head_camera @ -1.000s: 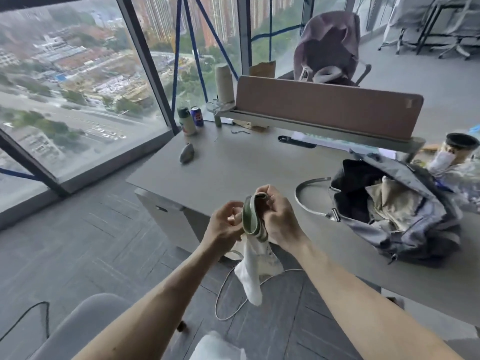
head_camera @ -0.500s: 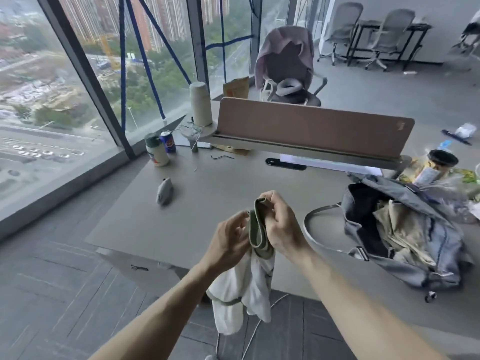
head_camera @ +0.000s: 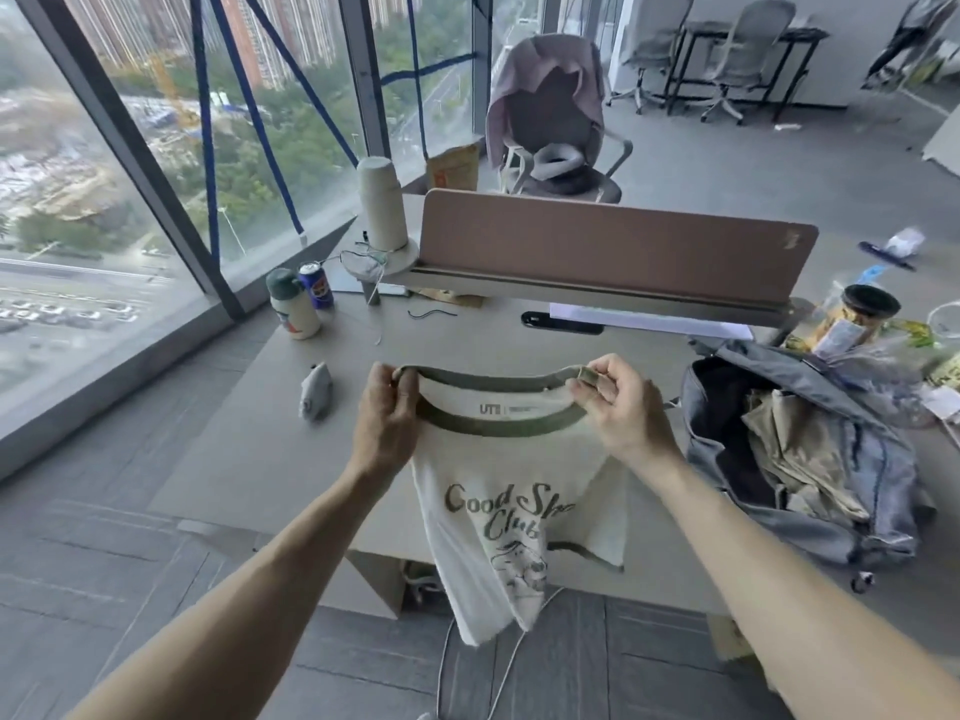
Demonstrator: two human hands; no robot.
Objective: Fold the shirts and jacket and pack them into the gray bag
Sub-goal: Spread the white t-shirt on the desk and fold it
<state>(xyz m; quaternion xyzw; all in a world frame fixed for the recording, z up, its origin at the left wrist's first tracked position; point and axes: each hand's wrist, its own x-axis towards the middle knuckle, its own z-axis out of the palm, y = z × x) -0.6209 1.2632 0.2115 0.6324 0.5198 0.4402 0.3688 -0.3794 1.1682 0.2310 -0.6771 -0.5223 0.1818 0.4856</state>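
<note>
A cream T-shirt (head_camera: 498,517) with a green collar and green print hangs in the air over the desk's near edge. My left hand (head_camera: 387,418) pinches the collar's left end and my right hand (head_camera: 621,402) pinches its right end, stretching the neck wide. The shirt's body droops below the desk edge. To the right, the gray bag (head_camera: 862,491) lies open on the desk with a beige garment (head_camera: 795,459) and something dark inside.
On the gray desk (head_camera: 249,449) are a small gray toy fish (head_camera: 315,389), a bottle (head_camera: 293,304), a can (head_camera: 316,284), a brown divider panel (head_camera: 613,246) and snack clutter (head_camera: 862,319) at the right. A chair draped with a pink garment (head_camera: 540,85) stands behind. White cables hang below the desk.
My hands have moved apart, spreading the bunched collar wide, so the shirt now hangs opened out with its print showing. The view has shifted right and closer to the desk.
</note>
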